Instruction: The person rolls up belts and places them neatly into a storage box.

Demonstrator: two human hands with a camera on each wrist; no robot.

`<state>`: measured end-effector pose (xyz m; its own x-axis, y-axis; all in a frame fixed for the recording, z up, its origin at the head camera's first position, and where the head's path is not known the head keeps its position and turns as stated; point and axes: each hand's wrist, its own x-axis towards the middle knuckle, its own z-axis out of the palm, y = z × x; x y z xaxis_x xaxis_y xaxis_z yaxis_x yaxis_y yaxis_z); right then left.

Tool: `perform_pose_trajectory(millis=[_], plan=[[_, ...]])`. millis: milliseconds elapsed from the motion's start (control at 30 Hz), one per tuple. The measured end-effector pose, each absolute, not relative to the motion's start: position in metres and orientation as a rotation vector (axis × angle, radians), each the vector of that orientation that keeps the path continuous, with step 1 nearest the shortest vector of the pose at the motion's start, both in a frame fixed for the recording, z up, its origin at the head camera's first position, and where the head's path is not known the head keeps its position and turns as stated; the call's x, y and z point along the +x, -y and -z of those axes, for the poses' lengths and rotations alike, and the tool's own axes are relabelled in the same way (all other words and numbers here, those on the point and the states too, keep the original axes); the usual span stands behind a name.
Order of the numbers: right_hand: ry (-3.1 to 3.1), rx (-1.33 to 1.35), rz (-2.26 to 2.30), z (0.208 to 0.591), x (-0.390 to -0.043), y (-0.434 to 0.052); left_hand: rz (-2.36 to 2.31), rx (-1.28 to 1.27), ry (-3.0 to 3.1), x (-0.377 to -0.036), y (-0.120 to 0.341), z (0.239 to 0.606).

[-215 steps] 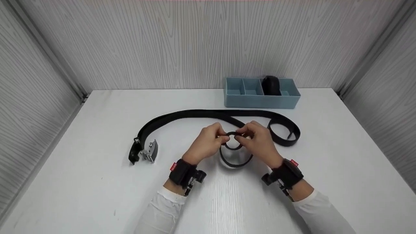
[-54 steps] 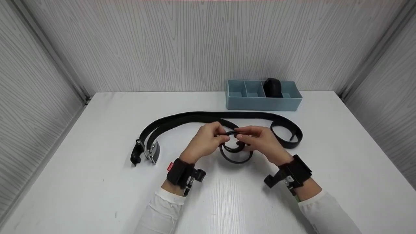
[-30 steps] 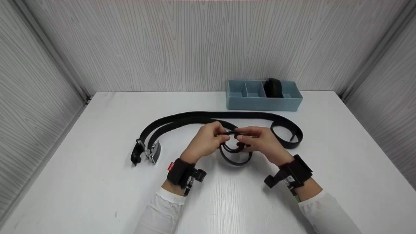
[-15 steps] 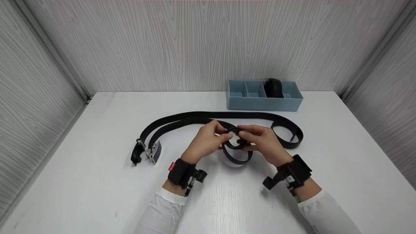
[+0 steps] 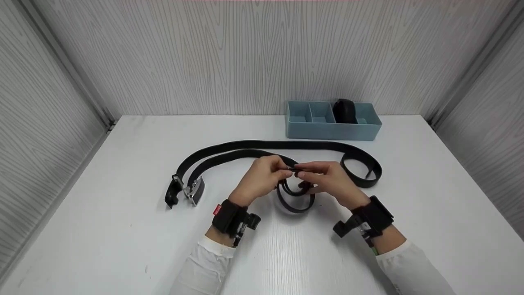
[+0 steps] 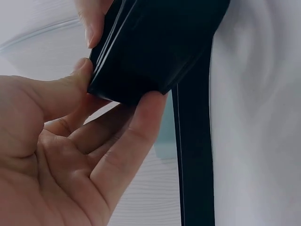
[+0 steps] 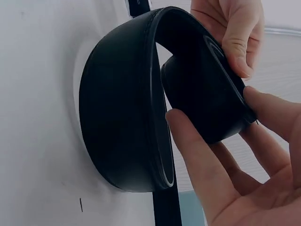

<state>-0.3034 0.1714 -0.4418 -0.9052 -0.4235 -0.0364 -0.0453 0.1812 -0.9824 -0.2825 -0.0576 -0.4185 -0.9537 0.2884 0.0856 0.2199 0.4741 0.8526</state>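
Note:
Two black belts lie on the white table in the head view. The nearer belt (image 5: 245, 153) runs from a silver buckle (image 5: 195, 191) to both hands, where its far end is rolled into small loops. My left hand (image 5: 262, 178) pinches the upper edge of this roll between thumb and fingers. Facing it, my right hand (image 5: 332, 178) pinches the same roll, other fingers spread beneath. In the right wrist view a wide outer loop (image 7: 113, 108) curves round the tighter inner coil (image 7: 197, 99). The roll (image 6: 155, 47) fills the top of the left wrist view.
Behind, the second belt (image 5: 294, 144) arcs from a black buckle (image 5: 173, 191) to a loose coil (image 5: 363, 182) on the right. A blue-grey compartment box (image 5: 333, 132) stands near the back wall, with a rounded black object (image 5: 344, 110) in it.
The top of the roll, round half a second ago, is now flattened between my fingertips. Over several seconds the nearer belt has drawn away from the other, and its silver buckle has shifted slightly right.

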Motion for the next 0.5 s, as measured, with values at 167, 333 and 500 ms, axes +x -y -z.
perform_pose_trajectory(millis=[167, 333, 500], plan=[[-2.131, -0.428, 1.856, 0.4431, -0.3035, -0.1701, -1.529, 0.397, -2.64, -0.282, 0.0578, 0.4184], [-2.073, -0.344, 1.965, 0.4449, -0.3043, -0.169, -1.595, 0.349, -2.608, -0.2831, 0.0575, 0.4185], [-2.055, -0.345, 1.968, 0.4449, -0.3049, -0.1703, -1.591, 0.381, -2.641, -0.2842, 0.0562, 0.4187]])
